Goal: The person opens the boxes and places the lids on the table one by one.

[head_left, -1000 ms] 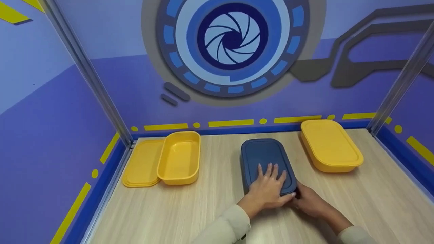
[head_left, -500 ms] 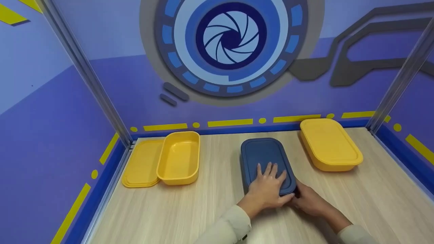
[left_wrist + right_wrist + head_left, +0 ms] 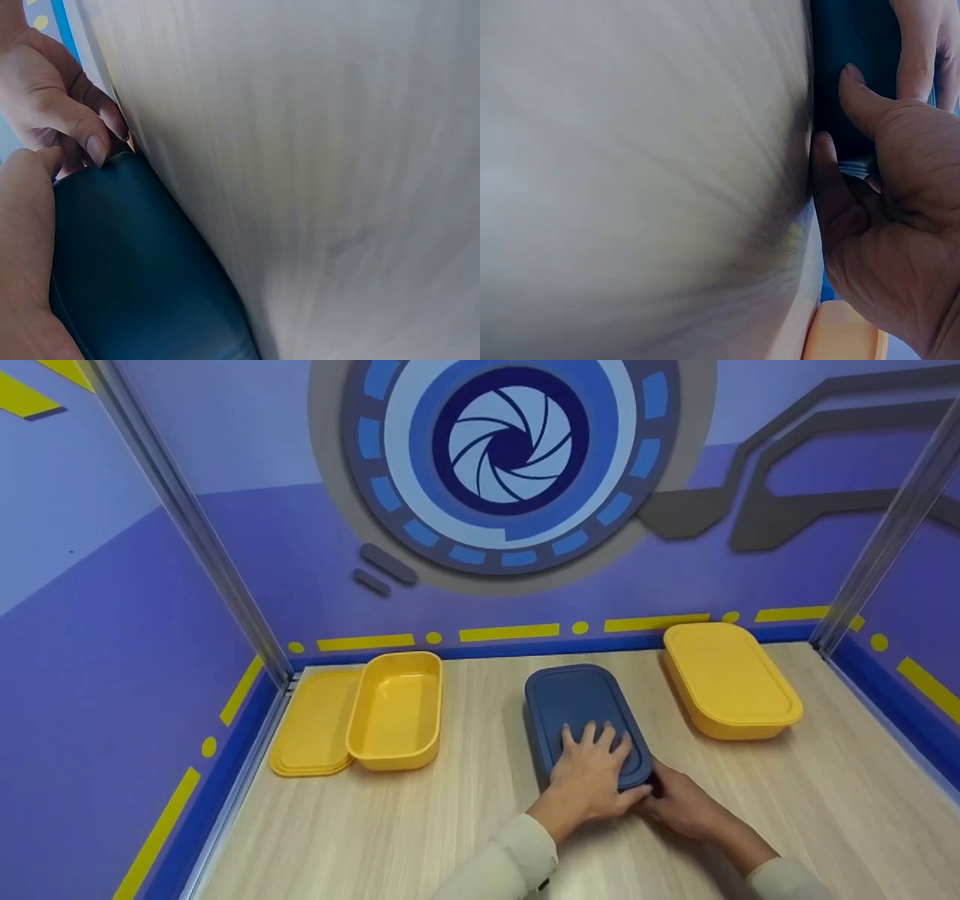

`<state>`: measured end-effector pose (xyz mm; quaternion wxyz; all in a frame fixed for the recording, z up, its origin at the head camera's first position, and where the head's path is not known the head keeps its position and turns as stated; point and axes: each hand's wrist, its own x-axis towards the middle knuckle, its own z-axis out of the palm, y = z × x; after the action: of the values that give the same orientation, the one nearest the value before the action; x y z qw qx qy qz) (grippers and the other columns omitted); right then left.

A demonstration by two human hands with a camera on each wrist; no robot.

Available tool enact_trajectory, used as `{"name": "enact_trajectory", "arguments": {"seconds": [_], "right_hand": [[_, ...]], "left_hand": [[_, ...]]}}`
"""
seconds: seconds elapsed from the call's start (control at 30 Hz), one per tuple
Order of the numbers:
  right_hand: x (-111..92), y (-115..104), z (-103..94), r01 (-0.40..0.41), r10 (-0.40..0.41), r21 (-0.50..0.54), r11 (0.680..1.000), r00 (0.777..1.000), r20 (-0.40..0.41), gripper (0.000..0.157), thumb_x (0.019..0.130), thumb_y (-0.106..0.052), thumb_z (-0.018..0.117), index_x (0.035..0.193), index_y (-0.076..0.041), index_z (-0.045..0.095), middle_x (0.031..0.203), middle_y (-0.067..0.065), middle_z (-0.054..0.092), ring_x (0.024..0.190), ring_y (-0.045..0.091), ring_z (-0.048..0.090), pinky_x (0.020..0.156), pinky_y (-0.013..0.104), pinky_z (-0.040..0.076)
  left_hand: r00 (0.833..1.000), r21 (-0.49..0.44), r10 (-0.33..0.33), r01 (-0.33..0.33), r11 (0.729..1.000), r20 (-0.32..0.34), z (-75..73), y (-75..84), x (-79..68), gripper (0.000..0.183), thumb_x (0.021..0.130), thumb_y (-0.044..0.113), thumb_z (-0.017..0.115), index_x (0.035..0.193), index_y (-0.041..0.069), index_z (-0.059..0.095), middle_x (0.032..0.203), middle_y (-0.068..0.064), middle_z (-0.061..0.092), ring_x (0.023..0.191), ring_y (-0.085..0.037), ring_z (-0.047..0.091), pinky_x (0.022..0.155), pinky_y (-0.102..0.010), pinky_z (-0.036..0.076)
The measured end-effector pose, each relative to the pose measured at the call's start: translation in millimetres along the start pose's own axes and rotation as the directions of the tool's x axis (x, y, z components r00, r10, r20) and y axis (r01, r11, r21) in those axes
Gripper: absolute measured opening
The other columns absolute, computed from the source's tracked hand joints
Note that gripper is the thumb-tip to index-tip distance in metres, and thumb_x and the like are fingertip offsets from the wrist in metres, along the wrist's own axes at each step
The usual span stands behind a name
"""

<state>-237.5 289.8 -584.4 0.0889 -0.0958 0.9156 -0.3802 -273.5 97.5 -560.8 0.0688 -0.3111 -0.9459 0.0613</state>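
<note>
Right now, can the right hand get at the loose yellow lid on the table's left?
Probably not directly: the right hand holds the near corner of the blue box, and that box, the left hand and the open yellow box lie between it and the yellow lid.

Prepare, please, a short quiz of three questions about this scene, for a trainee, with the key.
1. True or false: the blue box stands between the open yellow box and the lidded yellow box.
2. How many boxes stand on the table, not counting the loose yellow lid? A) two; B) three; C) four.
3. Which hand rests on top of the blue box?

Key: 1. True. 2. B. 3. The left hand.
</note>
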Motion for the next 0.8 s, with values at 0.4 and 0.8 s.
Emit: {"name": "enact_trajectory", "arguments": {"seconds": [0.4, 0.8], "right_hand": [[0.2, 3.2, 0.2, -0.001, 0.001, 0.014, 1.0, 1.0, 0.005, 0.093, 0.1, -0.033, 0.075, 0.17, -0.005, 0.022, 0.17, 0.023, 0.04, 0.157, 0.044, 0.041, 0.124, 0.064, 0.036], [0.9, 2.0, -1.7, 0.034, -0.034, -0.01, 0.999, 0.999, 0.005, 0.089, 0.1, -0.028, 0.074, 0.169, -0.001, 0.025, 0.167, 0.024, 0.045, 0.154, 0.042, 0.046, 0.122, 0.062, 0.039]], "left_hand": [[0.997, 0.012, 0.078, -0.078, 0.997, -0.028, 0.7, -8.3, 0.9, 0.087, 0.097, 0.089, 0.025, 0.165, 0.036, 0.038, 0.168, 0.002, 0.045, 0.155, -0.024, 0.044, 0.122, -0.059, 0.043], [0.995, 0.048, 0.09, -0.088, 0.995, -0.045, 1.1, -6.2, 0.4, 0.082, 0.102, 0.082, 0.026, 0.165, 0.031, 0.04, 0.167, -0.001, 0.047, 0.154, -0.027, 0.047, 0.123, -0.059, 0.042]]}}
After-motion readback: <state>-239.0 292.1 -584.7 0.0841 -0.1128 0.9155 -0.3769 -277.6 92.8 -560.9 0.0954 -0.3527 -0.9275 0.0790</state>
